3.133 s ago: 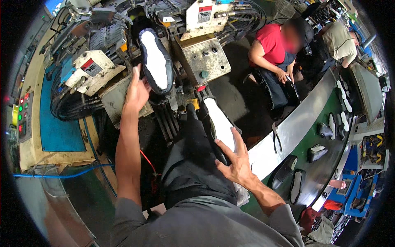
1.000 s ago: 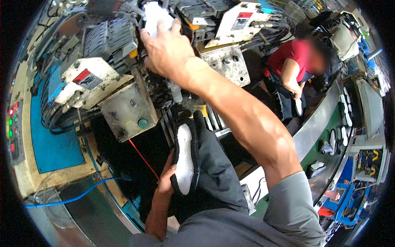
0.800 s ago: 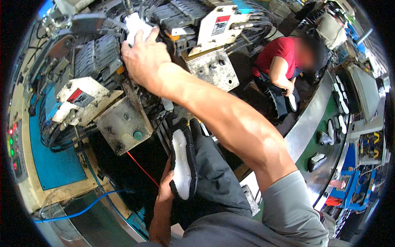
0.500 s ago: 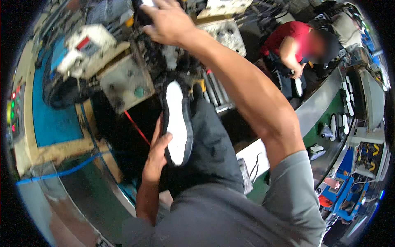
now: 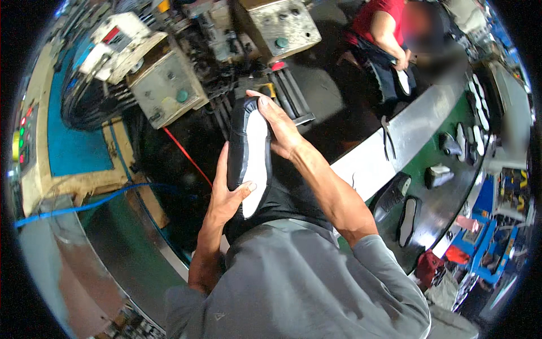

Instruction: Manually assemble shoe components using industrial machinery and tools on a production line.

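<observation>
A black shoe upper [image 5: 240, 141] is held sole side up, above my lap, its white insole showing along the middle. My left hand [image 5: 227, 200] closes on the lower end, thumb pressed on the white insole. Round the upper end, where the black edge is puckered, my right hand [image 5: 280, 130] grips with its thumb near the tip of the insole. Some fingers of both hands are hidden behind the shoe upper.
Ahead stand machines with a control box [image 5: 169, 93] and metal rollers [image 5: 291, 93]. Pincers [image 5: 388, 138] lie on the metal ledge at right, with a black shoe [image 5: 391, 196] and other uppers [image 5: 407, 221] beyond. A co-worker in red [image 5: 361, 25] holds another upper [image 5: 402, 83]. A blue hose [image 5: 84, 204] crosses at left.
My right hand has come back from the machine at the top and taken hold of the shoe upper's far end. The upper sits slightly higher, and my view has shifted.
</observation>
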Tool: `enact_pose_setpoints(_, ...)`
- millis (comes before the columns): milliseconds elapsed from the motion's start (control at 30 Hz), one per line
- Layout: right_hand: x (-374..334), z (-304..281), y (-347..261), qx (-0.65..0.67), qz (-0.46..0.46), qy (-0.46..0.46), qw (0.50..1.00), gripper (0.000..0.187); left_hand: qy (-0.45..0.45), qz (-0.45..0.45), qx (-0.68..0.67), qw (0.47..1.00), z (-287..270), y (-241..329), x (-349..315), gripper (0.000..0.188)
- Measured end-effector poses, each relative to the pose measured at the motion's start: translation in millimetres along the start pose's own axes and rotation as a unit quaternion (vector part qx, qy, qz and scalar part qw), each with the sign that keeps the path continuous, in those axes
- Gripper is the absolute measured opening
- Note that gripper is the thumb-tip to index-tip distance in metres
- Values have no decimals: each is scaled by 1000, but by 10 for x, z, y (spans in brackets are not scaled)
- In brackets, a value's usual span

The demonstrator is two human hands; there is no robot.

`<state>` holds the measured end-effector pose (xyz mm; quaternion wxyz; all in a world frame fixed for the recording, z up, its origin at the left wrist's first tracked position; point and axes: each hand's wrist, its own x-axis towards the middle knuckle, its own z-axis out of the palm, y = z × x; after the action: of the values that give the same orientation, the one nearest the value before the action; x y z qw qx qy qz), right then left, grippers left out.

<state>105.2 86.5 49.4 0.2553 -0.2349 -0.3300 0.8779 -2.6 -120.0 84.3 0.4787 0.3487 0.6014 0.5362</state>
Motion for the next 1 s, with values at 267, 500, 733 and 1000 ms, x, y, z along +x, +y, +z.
enact_pose_setpoints(267,-291,-91,171,-184,104,4,977,67,271,-184,-233,916,-672,-664,-917,94)
enact_pose_setpoints(500,-568,-503,317,-156,117,63,979,51,581,-20,181,793,-3563,-1788,-2120,91)
enact_pose_setpoints(733,-1058,-655,211,-207,72,112,969,50,421,-61,173,888,-3954,-1392,-1054,45)
enact_pose_setpoints(1000,-3130,-2392,293,-507,-16,522,686,41,1,-61,-85,995,-228,-1323,1045,44)
